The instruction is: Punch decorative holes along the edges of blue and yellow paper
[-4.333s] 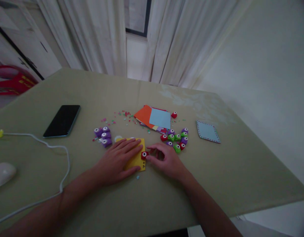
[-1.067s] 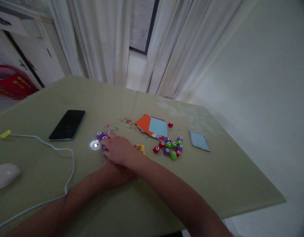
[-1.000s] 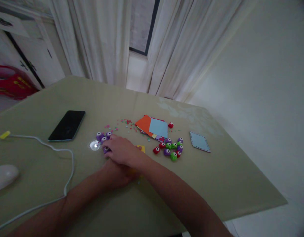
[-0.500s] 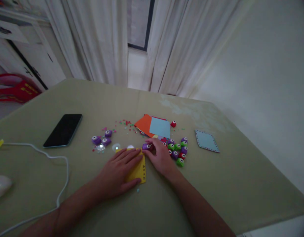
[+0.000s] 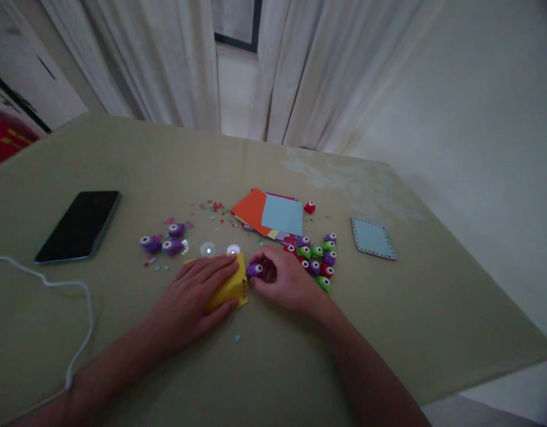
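Note:
My left hand (image 5: 200,290) lies flat with fingers stretched over a sheet of yellow paper (image 5: 229,292), pressing it to the table. Small dark holes run along the paper's right edge. Between the thumb and fingers of my right hand (image 5: 284,277) is a purple craft hole punch (image 5: 255,271) with a white eye-like button. It sits against the right edge of the yellow paper; whether the paper is inside its slot cannot be made out. Beyond my right hand stand several red, green and purple punches (image 5: 316,251).
Orange and light-blue paper sheets (image 5: 282,214) lie stacked behind my hands, a red punch (image 5: 309,207) beside them. A blue square with holed edges (image 5: 373,238) is at right. Purple punches (image 5: 172,247), paper bits (image 5: 216,206), a tablet (image 5: 80,225) and a white cable (image 5: 84,290) are leftward.
The view has shifted, so things sit further left and higher. My right hand has slid the purple punch from the paper's top right corner a little down its right edge. My left hand stays flat.

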Tool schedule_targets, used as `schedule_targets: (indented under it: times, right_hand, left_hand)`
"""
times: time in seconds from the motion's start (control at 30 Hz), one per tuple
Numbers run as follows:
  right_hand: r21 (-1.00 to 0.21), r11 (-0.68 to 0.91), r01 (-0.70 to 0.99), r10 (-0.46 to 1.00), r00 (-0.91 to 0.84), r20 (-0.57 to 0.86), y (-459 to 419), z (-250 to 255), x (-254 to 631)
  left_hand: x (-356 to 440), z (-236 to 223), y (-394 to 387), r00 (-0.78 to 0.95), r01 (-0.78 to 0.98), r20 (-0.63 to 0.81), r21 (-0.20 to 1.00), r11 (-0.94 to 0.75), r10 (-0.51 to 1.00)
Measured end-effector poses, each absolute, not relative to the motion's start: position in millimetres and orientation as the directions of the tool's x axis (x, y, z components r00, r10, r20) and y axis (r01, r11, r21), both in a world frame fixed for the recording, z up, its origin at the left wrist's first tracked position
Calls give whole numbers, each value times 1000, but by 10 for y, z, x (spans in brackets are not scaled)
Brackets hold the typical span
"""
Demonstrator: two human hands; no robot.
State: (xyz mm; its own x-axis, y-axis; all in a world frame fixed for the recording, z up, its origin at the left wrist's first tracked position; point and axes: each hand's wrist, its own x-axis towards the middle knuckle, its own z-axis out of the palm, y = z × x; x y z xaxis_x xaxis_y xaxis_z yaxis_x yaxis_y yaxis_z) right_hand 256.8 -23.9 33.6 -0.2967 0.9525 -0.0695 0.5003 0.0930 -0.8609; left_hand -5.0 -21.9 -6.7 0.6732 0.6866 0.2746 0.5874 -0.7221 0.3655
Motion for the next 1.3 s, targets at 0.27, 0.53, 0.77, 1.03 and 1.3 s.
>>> schedule_targets:
  times: [0.27,0.53,0.77,1.03,1.3]
  right_hand:
    - [-859,117,498,945,-322,-59,-246,355,2588]
    - [-889,105,445,946,-321,-50,-258,336,2585]
    - [-881,112,460,942,-331,-53,-257,342,2592]
    - [-884,128,449,935,-352,-44,-260,324,2593]
    - [-886,158,435,927,-375,-19,-250,324,2621]
  left_hand:
    - [-33,-27,-223,675,581,281,367,-726,682]
    - [-40,-33,-225,674,592,263,366,-717,691]
    - [-26,-22,-222,678,585,278,356,-729,680]
    - [-33,-27,-225,681,578,287,354,-735,673]
    - [-25,-17,-231,684,584,273,350,-732,676]
